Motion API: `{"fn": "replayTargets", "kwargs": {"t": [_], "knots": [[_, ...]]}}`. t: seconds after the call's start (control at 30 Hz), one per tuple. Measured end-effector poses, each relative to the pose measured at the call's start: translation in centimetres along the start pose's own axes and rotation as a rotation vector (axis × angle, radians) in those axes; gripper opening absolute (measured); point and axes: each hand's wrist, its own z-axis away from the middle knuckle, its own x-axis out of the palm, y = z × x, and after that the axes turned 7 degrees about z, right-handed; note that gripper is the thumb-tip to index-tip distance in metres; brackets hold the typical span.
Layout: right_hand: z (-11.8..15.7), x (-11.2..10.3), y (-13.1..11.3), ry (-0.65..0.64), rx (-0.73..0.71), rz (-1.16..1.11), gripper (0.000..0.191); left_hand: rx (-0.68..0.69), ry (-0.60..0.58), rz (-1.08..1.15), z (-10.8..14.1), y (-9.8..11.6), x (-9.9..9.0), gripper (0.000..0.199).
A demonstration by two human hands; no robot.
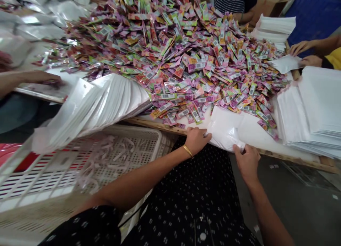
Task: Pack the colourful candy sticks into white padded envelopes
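A white plastic bag (223,127) lies at the table's front edge, between my two hands. My left hand (196,141) is closed on its left lower corner, with the thumb pointing right. At the bag's right lower corner, my right hand (246,159) pinches the edge between thumb and fingers. The bag looks flat to slightly puffed; whether anything is inside cannot be seen. Just beyond it spreads a big heap of small printed sachets (191,68), pink, purple, green and orange.
Stacks of white bags stand at the right (319,107) and the left (106,104). Below left is a white plastic basket (157,143) with loose strips (117,150). Co-workers' hands work at the right (306,52) and left (39,79). Silvery filled bags (39,29) lie at far left.
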Motion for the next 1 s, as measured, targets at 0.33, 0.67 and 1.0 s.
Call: {"fn": "replayTargets", "kwargs": {"t": [0.33,0.67,1.0], "knots": [[-1.4,-1.7,-0.5,-0.150,0.055,-0.033,0.050,-0.028,0.185,-0.026,-0.2,0.9,-0.5,0.060],[-8.0,-0.5,-2.0,-0.726,0.330,-0.559,0.040,0.525,-0.070,-0.174,-4.1,3.4,2.4,0.055],[-9.7,1.7,-0.4,-0.546,0.362,-0.684,0.046,0.614,0.180,-0.099,0.7,2.5,0.3,0.075]]}}
